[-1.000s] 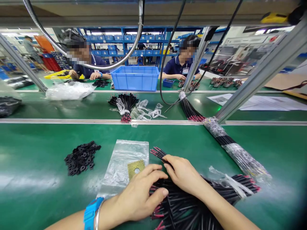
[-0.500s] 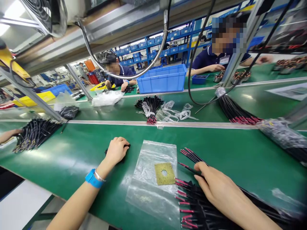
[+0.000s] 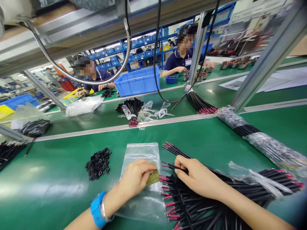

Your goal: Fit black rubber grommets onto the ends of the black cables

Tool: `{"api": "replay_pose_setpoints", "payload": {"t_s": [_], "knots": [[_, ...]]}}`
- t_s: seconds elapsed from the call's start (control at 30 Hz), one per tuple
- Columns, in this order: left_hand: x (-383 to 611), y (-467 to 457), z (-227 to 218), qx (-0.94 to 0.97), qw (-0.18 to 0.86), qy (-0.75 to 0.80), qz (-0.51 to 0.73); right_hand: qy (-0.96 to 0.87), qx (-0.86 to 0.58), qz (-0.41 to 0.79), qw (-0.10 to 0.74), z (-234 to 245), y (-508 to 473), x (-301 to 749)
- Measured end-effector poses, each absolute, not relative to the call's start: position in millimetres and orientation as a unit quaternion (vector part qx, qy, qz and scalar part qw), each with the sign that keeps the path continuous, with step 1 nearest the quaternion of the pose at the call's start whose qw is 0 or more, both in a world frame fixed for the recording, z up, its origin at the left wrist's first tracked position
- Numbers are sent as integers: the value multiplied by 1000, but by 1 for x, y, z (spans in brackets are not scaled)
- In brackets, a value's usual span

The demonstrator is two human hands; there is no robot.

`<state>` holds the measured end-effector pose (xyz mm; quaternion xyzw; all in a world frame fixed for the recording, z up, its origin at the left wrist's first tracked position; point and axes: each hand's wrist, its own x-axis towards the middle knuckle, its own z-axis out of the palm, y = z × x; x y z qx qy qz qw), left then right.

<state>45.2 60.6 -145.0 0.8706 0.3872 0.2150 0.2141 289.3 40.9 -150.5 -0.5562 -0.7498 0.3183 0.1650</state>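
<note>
My left hand (image 3: pixel 136 177), with a blue band at the wrist, is over a clear zip bag (image 3: pixel 141 153). Its fingertips are pinched together above a yellowish square pad (image 3: pixel 153 177) on the bag; what they hold, if anything, is hidden. My right hand (image 3: pixel 195 174) pinches a black cable (image 3: pixel 170 166) close to its red-tipped end, which points left toward the pad. Below and right of this hand lie many black cables (image 3: pixel 206 210) with red ends. Several more cables (image 3: pixel 176 149) lie just above it. To the left is a pile of small black rings (image 3: pixel 98 163).
A metal rail (image 3: pixel 100 129) crosses behind the work area. Beyond it are a tied cable bundle (image 3: pixel 133 110), a blue bin (image 3: pixel 137 81) and two seated co-workers. Wrapped cables (image 3: pixel 254 132) and a slanted post (image 3: pixel 261 60) stand at right. A flexible metal tube (image 3: pixel 83 82) hangs overhead.
My left hand has left the black rings, uncovering them, and come right to the pad. My right hand stays on the cable by the pad. The view has swung right.
</note>
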Motion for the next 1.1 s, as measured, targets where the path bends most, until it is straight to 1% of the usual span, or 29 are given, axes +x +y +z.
{"api": "replay_pose_setpoints", "payload": {"t_s": [0.07,0.13,0.23,0.3,0.33,0.37,0.43,0.5,0.53,0.6,0.73,0.83,0.97,1.03,1.1], "knots": [[51,59,-150,913,106,347,185,-742,-556,327,182,-150,41,290],[54,58,-151,934,28,334,121,-739,-552,334,195,-149,41,291],[56,58,-147,946,-11,321,36,-726,-556,350,202,-146,42,292],[58,61,-145,948,-6,318,30,-711,-559,369,212,-145,43,292],[59,63,-145,938,33,340,55,-702,-559,383,220,-145,44,293],[60,66,-145,914,100,381,98,-692,-556,400,230,-145,45,293],[65,71,-146,809,282,470,212,-673,-544,433,253,-146,46,294],[73,74,-144,677,442,508,297,-664,-534,448,271,-148,47,295],[78,75,-142,630,492,506,324,-662,-532,448,278,-148,47,296],[87,74,-138,571,552,496,351,-661,-535,440,289,-149,48,296],[95,70,-135,533,583,507,344,-661,-549,415,299,-148,47,295],[91,66,-143,570,569,491,332,-663,-553,407,300,-147,46,294],[88,61,-154,617,546,478,304,-669,-546,419,279,-146,46,293],[90,60,-155,607,571,460,307,-670,-537,430,277,-145,46,293],[93,62,-155,554,627,442,323,-666,-531,441,284,-145,46,294]]}}
